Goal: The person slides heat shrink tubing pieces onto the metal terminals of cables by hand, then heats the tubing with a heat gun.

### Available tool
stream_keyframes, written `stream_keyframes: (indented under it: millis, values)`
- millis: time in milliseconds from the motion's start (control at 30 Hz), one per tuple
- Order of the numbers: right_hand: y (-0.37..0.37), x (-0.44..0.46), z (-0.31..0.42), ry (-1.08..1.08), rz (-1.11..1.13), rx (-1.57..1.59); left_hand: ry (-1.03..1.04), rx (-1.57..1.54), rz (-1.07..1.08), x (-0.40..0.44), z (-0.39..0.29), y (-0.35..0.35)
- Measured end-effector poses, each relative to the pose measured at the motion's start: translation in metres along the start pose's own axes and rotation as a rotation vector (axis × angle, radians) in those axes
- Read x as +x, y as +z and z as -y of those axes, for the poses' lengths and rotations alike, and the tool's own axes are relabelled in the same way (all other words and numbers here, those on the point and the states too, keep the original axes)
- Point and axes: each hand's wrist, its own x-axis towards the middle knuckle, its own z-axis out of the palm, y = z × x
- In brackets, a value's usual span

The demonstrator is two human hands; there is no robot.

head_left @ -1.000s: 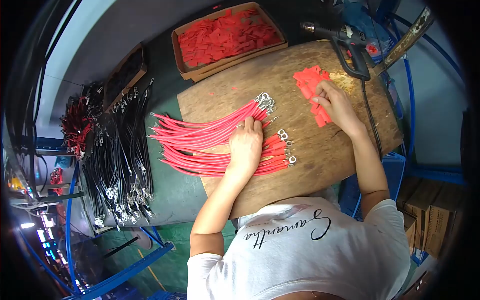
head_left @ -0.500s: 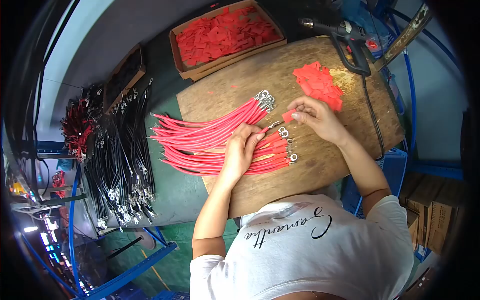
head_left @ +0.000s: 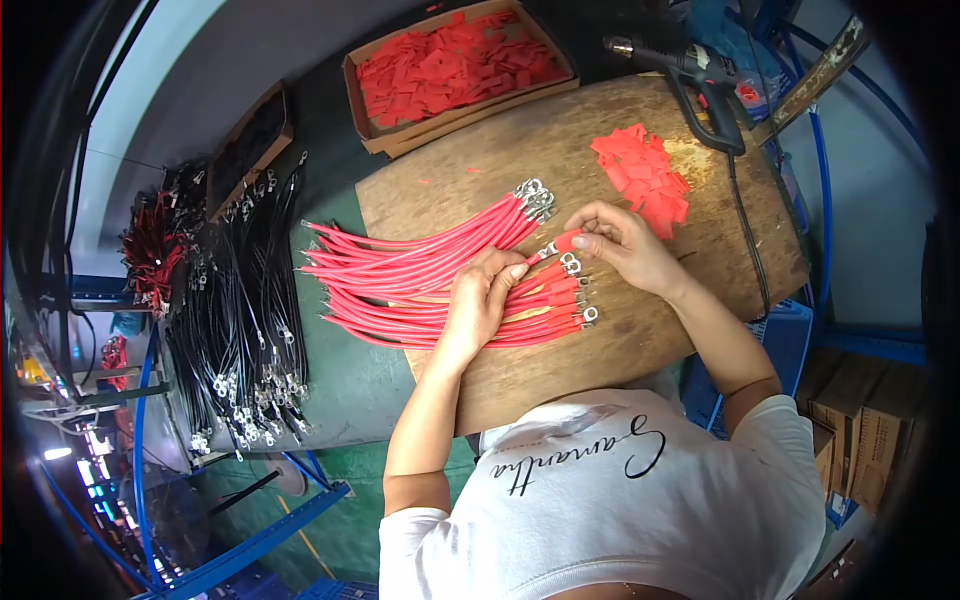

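My left hand (head_left: 478,300) is closed around one red cable, thumb and forefinger near the end with the metal ring terminal (head_left: 545,252). Between the thumb and fingers of my right hand (head_left: 622,246) is a small red heat-shrink sleeve (head_left: 568,241), held at the tip of that terminal; how far it covers the ring is hard to see. Beneath my left hand lie more red cables (head_left: 400,318), several with red sleeves (head_left: 565,300) by their terminals. Above them is another bunch of red cables (head_left: 440,245) with bare ring terminals (head_left: 535,200).
A loose pile of red sleeves (head_left: 640,175) lies on the wooden board (head_left: 520,385). Behind stands a cardboard box (head_left: 480,108) of sleeves. A heat gun (head_left: 705,90) rests at the back right, its cord running down the board. Black cables (head_left: 245,330) lie at the left.
My right hand has moved a little left, bringing the red sleeve to the cable's ring terminal. My left hand keeps its grip on the cable.
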Motion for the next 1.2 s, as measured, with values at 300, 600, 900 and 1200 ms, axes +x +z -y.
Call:
stream_keyframes:
  millis: [300, 600, 900, 1200]
  values:
    - [0.02, 0.007, 0.02, -0.265, 0.025, -0.482, -0.033, 0.005, 0.03, -0.001, -0.002, -0.001]
    - [0.018, 0.009, 0.014, -0.332, 0.106, -0.446, -0.069, -0.038, 0.054, -0.002, -0.001, -0.003]
    - [-0.01, 0.011, 0.019, -0.21, -0.097, -0.606, 0.14, 0.404, -0.111, -0.003, -0.002, 0.014]
    - [-0.048, 0.019, -0.006, -0.129, -0.441, -1.265, 0.103, 0.509, -0.052, -0.011, -0.007, 0.011]
